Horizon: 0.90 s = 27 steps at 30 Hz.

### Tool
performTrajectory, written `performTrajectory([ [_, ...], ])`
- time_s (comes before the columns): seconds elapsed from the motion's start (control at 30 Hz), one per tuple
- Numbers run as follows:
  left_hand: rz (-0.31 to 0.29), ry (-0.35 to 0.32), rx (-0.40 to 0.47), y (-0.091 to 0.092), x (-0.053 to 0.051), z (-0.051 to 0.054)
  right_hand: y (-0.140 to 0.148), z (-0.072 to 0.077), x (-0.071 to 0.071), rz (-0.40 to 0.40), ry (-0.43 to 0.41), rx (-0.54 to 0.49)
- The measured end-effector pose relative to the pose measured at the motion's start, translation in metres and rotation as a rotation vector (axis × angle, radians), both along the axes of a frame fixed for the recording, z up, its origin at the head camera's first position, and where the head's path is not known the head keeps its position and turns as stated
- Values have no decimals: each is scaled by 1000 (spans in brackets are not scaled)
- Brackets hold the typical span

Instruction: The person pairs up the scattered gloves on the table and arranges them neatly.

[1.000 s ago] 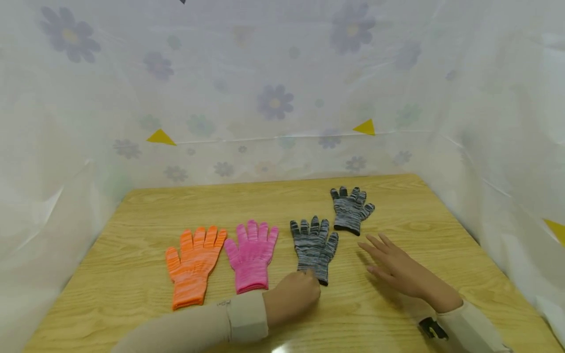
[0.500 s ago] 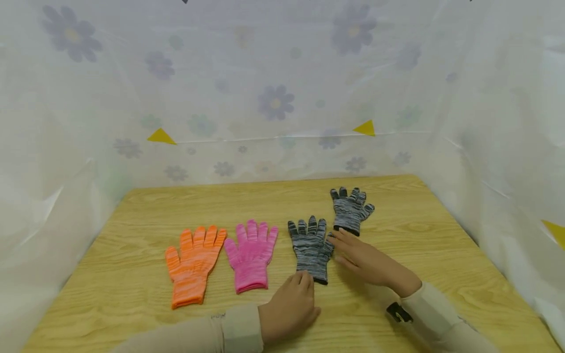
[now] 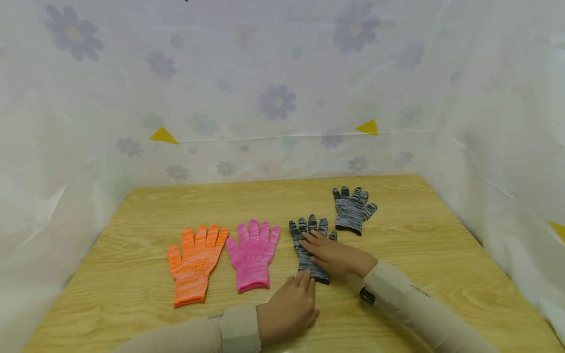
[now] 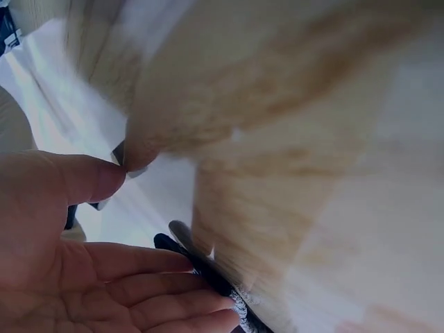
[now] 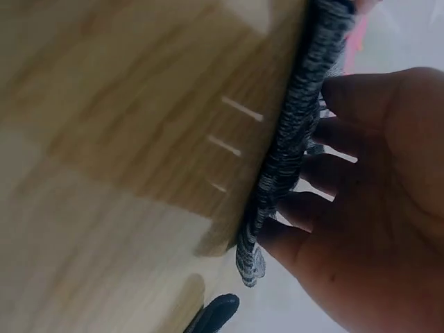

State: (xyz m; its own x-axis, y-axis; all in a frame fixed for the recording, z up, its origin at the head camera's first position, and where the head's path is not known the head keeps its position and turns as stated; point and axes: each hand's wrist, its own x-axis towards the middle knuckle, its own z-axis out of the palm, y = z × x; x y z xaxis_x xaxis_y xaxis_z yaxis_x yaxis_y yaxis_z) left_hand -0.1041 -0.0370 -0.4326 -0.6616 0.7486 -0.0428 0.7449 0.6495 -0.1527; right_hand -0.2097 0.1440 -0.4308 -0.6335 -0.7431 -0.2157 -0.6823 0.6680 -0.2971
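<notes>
A black-and-grey knit glove (image 3: 304,257) lies flat, fingers pointing away, in the head view. My right hand (image 3: 335,255) lies across its middle with the fingers extended. In the right wrist view, the fingertips of that hand (image 5: 374,194) press on the glove's knit surface (image 5: 284,142). My left hand (image 3: 288,309) touches the cuff from the near side. The left wrist view has its fingers (image 4: 163,288) fairly straight against the dark cuff edge, the thumb held apart. A second black-and-grey glove (image 3: 350,213) lies farther back to the right.
Left of the hands lie a pink glove (image 3: 253,260) and an orange glove (image 3: 192,269), side by side. All rest on a wood-grain table (image 3: 132,235). A pale flowered sheet (image 3: 229,88) with yellow triangles encloses the back and sides.
My right hand has moved left from beside the near black-and-grey glove onto it. My left hand shifted slightly at the cuff, its fingers uncurling. The other gloves stay put.
</notes>
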Motion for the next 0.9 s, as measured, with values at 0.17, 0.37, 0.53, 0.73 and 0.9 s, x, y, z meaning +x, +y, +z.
performTrajectory([
  [0.17,13,-58,-1,-1,-1,0,-8,-1,-3,-4,4,63],
  [0.37,9,-60,-9,-2,-2,0,-11,3,-4,-3,34,114],
  [0.53,-6,-24,-18,-2,-2,0,-10,7,-5,-2,41,138],
  [0.73,3,-30,-20,0,-2,2,-14,14,-8,-4,33,48],
  [0.9,0,-31,-23,0,-2,3,-20,14,-12,1,34,6],
])
